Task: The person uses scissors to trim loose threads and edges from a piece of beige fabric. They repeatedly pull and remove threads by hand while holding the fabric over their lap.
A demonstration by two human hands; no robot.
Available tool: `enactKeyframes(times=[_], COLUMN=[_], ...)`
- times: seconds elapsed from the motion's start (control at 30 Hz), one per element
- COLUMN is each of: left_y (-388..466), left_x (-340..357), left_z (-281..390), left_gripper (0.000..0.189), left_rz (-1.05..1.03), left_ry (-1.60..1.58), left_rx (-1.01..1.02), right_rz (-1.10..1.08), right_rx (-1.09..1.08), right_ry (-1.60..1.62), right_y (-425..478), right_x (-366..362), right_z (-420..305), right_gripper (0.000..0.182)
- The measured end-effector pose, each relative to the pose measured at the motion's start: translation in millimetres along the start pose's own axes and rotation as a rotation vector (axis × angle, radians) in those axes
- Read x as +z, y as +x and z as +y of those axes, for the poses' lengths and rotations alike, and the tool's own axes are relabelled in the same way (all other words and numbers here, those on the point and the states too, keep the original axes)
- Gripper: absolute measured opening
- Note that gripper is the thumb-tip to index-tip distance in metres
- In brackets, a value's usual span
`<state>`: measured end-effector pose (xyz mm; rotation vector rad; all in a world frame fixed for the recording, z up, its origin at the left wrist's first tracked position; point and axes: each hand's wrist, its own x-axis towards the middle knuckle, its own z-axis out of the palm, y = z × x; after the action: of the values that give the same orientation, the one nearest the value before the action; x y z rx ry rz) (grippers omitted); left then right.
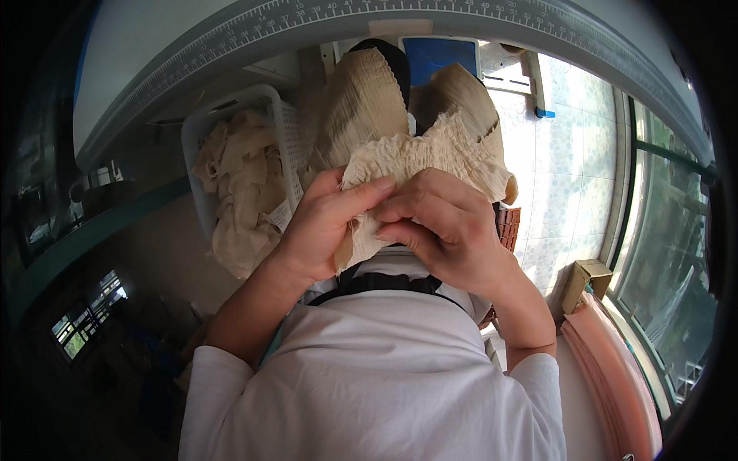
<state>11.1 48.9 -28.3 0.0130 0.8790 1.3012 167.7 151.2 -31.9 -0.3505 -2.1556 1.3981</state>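
A cream fabric piece (432, 144) with a gathered, crinkled band lies across my lap, its lower panels draped over my knees. My left hand (340, 213) grips the frayed edge of the cloth, thumb on top and fingers hidden beneath it. Beside it, my right hand (444, 225) has its thumb and bent forefinger close together at the same edge. Whether a thread or a fold of cloth sits between those right fingertips cannot be made out.
A white plastic basket (279, 138) heaped with cream cloth (245, 173) stands at left. A table edge with a printed ruler scale (357, 14) curves across the top. At right are a cardboard box (588, 276), pink fabric (614, 369) and a window (663, 242). A blue pedal-like plate (441, 57) lies beyond my knees.
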Motion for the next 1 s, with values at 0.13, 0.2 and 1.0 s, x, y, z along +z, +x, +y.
enactKeyframes(times=[0.13, 0.2, 1.0], left_y=[-2.2, -3.2, -1.7], left_x=[2.3, 3.9, -12.4], left_z=[-2.0, -0.3, 7.0], left_gripper=[0.026, 0.027, 0.042], left_rz=[0.051, 0.089, 0.052], left_ry=[0.021, 0.038, 0.005], left_rx=[0.019, 0.001, -0.074], right_rz=[-0.048, 0.004, 0.202], right_rx=[-0.026, 0.135, 0.564], right_ry=[-0.066, -0.004, -0.540], right_y=[1.8, -6.6, -59.7], right_x=[-0.5, -7.6, -115.2], right_z=[-1.6, -2.7, 61.0], right_gripper=[0.018, 0.019, 0.028])
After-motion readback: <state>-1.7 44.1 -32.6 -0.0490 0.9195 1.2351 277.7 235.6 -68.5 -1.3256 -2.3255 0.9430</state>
